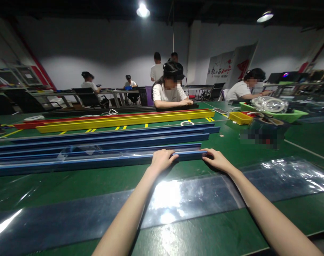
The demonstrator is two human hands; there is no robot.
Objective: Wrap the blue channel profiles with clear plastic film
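Observation:
A long blue channel strip [124, 161] with raised edges lies across the green table [210, 227]. Near its right end my left hand [163, 160] is closed over the front edge, thumb on the near side and fingers reaching inside. My right hand [217, 160] grips the strip's right end between thumb and fingers; the fingertips are partly hidden behind it. Crumpled clear film [79, 151] rests on the strip's left part. Under my forearms stretches a long, flat, clear plastic sleeve [199, 199], shiny with reflected light.
More blue strips [151, 138] lie parallel behind, then yellow strips [124, 120] and a red strip [28, 125]. To the right stand a yellow tray [240, 118] and a green basket [297, 115] with coiled white cable [271, 104]. A person [171, 89] leans over the table's far side.

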